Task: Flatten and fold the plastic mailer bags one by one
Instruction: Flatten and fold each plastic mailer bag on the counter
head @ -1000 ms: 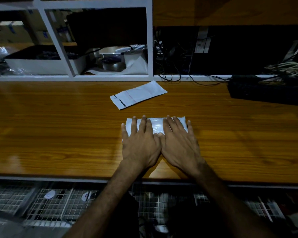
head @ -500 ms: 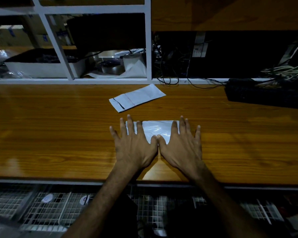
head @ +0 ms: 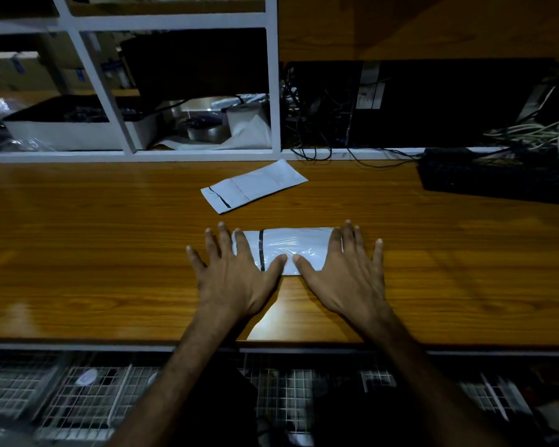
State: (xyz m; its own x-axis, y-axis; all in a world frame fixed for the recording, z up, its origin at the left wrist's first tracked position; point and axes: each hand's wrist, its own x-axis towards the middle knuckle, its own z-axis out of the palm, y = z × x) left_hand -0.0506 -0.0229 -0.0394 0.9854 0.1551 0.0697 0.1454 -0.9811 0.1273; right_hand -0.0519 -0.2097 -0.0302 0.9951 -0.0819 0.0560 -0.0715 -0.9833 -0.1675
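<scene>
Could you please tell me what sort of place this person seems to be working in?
Probably a packing or dispatch bench in a stockroom: mailer bags on a wooden bench, white shelving holding boxes, and tangled cables behind.

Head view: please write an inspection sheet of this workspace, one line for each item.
Surface: wooden table, glossy.
Job's things: near mailer bag flat under both hands; second mailer bag lies apart behind it.
Clutter: black keyboard at far right.
Hands: left hand and right hand, fingers spread, press the near bag's ends.
Cables: tangled cables at right rear.
Surroundings: white shelf frame; wire baskets below.
</scene>
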